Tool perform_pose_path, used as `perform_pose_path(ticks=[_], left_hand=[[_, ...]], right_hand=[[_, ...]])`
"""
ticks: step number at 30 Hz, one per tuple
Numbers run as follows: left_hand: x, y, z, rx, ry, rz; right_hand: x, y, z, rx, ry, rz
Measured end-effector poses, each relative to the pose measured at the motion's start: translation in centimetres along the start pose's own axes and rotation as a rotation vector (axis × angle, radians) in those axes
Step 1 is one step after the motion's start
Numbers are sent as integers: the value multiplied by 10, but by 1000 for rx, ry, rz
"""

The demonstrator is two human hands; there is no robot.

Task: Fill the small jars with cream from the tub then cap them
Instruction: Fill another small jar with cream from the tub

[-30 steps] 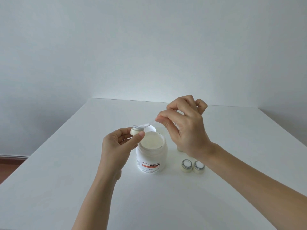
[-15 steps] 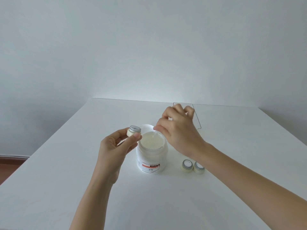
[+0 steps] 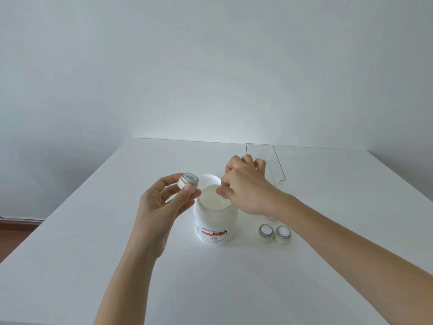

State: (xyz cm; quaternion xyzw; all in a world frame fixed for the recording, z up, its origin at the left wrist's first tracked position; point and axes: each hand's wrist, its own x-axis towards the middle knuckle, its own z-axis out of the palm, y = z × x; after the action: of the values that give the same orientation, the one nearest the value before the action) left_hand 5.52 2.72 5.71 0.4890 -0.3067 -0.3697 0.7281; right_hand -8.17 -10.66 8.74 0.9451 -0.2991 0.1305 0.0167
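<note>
Clear spatula (image 3: 222, 200) (apparently) now dipped into tub (image 3: 215, 221) by right hand (image 3: 246, 188)

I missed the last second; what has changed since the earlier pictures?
The right hand came down from the small jar and dipped its clear spatula into the tub. The left hand keeps holding the jar; the two jars on the table stayed.

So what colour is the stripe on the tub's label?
Orange-red, under the dark lettering on the tub; head view.

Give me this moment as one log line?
step: scooping cream | left hand: holds jar | right hand: dips spatula in tub | two open jars wait on table
</note>
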Motion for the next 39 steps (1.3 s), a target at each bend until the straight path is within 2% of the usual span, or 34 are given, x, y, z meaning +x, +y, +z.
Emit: perform_pose_path(ticks=[8,14,19,25,31,35,39], left_hand=[[1,-1,-3,71,-16,4],[2,-3,-2,123,1,10],[4,-7,2,154,-1,8],[5,-10,10,146,-64,-23],[3,-8,16,51,-127,-37],[3,-7,16,7,-130,-43],[2,-7,16,-32,-129,-59]], right_hand=[[-3,17,-5,366,-77,407],[-7,32,-16,705,-42,541],[-3,37,-28,873,-23,605],[2,32,-33,929,57,570],[-4,14,-32,727,211,466],[-6,7,-26,463,450,358],[-17,0,-23,284,752,71]])
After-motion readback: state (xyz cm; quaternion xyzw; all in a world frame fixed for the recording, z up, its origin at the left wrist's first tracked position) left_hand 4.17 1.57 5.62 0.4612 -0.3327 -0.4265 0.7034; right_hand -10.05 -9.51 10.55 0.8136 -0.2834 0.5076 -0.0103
